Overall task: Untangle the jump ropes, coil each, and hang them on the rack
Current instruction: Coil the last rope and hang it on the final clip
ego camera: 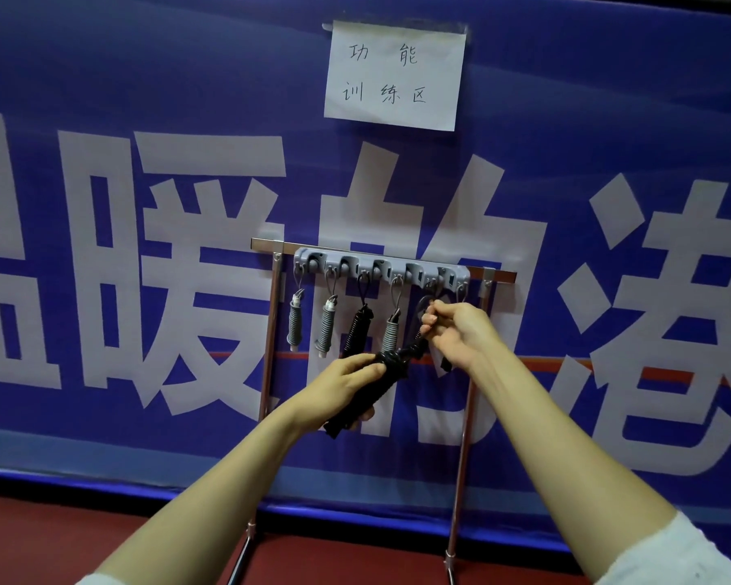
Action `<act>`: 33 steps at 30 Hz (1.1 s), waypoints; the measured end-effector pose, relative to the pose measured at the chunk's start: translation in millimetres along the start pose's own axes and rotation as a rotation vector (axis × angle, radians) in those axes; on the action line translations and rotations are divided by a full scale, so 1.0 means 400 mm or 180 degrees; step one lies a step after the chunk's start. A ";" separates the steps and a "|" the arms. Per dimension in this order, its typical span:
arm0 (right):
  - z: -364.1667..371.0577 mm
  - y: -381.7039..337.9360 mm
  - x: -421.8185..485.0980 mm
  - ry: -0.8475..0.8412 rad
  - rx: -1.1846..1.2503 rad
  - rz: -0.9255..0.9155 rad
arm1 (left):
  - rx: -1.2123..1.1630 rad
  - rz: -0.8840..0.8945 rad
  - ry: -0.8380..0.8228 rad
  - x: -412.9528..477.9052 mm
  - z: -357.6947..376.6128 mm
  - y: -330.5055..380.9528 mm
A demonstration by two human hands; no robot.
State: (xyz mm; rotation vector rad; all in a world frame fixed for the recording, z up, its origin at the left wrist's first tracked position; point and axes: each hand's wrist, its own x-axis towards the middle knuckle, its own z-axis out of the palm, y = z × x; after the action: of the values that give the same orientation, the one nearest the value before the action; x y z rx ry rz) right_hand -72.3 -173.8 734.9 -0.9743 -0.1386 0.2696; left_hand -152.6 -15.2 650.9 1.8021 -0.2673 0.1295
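A grey hook rack point(380, 266) sits on a metal rail stand point(271, 331) against a blue banner. Several coiled jump ropes hang from its hooks: grey ones point(295, 323) point(326, 325) point(391, 331) and a black one point(357, 327). My left hand point(347, 384) grips the body of another coiled black rope point(368, 392), tilted up to the right. My right hand point(456, 331) pinches that rope's top loop just below the hook second from the right point(431, 285).
A white paper sign point(395, 76) with handwriting is taped on the banner above the rack. The rightmost hook point(461, 291) carries nothing. The stand's legs point(456, 500) reach down to a dark red floor point(102, 538).
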 end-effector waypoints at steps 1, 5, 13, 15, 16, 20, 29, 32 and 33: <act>0.002 -0.001 0.005 0.0009 0.0037 -0.0030 | -0.0075 0.0004 0.0018 0.003 -0.001 0.000; 0.010 0.005 0.024 0.0042 0.0183 -0.0230 | -0.0041 0.0085 0.0055 0.021 -0.004 -0.008; 0.026 0.006 0.037 -0.0334 -0.0161 -0.0189 | -0.0177 -0.0037 0.0051 0.051 0.026 -0.036; 0.029 -0.005 0.044 -0.0458 -0.0157 -0.0162 | -0.0364 0.0027 0.0163 0.072 0.028 -0.043; 0.030 -0.010 0.048 -0.0515 -0.0157 -0.0140 | -0.0398 0.0050 0.0193 0.084 0.033 -0.044; 0.029 -0.018 0.064 -0.0708 -0.0343 -0.0167 | -0.0587 -0.0079 0.0417 0.137 0.058 -0.031; -0.065 -0.080 0.167 -0.0609 -0.0695 -0.0553 | -0.0277 0.0531 0.0747 0.320 0.049 0.015; -0.105 -0.099 0.226 -0.0519 -0.0907 -0.0684 | -0.0158 0.0719 0.0796 0.419 0.057 0.041; -0.123 -0.105 0.250 -0.0475 -0.0996 -0.0751 | -0.0088 0.0690 0.0781 0.456 0.064 0.037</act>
State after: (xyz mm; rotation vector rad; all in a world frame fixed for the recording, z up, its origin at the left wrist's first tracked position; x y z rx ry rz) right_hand 42.1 -206.4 742.0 -1.2357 -0.4394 0.1037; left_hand 18.5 -63.9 700.3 1.7063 -0.2864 0.4940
